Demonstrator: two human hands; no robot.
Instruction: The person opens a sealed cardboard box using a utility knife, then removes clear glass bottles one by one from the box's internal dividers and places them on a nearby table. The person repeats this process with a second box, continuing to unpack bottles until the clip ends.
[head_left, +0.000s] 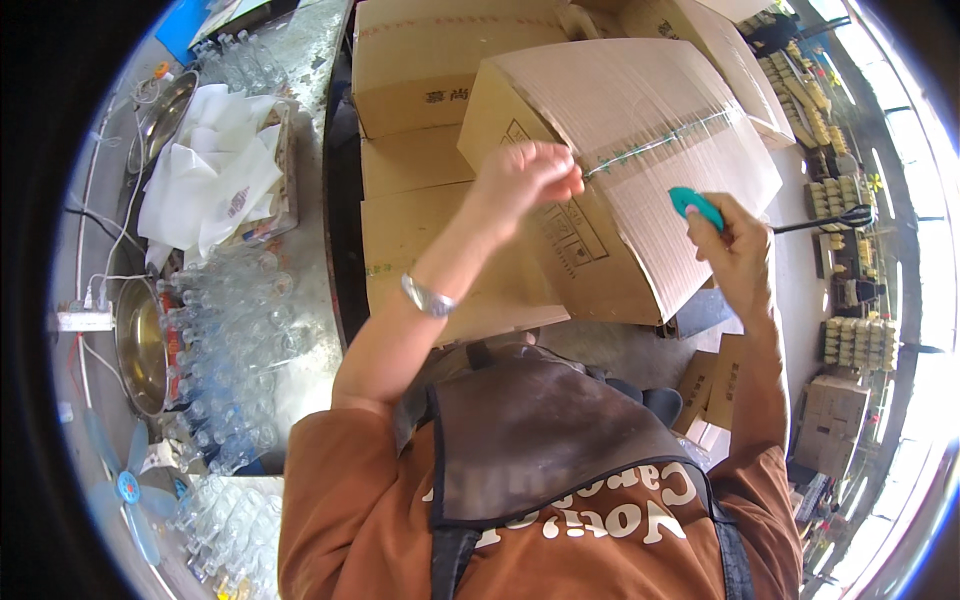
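A large cardboard box (pixel 640 85) stands tilted in front of me, its flaps closed. A narrow strip of clear tape with green markings (pixel 660 143) runs along the seam of its top. At the strip's near end, by the box edge, my left hand (pixel 530 180) has its fingers pinched together, seemingly on the tape; the fingertips partly hide what is between them. My right hand (pixel 738 250) is closed around a small teal rounded object (pixel 696 207), held just over the right part of the box. Its exact kind does not show.
More cardboard boxes (pixel 440 65) are stacked behind and left of this one. Along the left, a metal-topped table (pixel 310 110) bears many clear bottles (pixel 235 340), white sheets (pixel 215 170) and a blue fan (pixel 128 487). Smaller boxes (pixel 725 380) stand low at the right.
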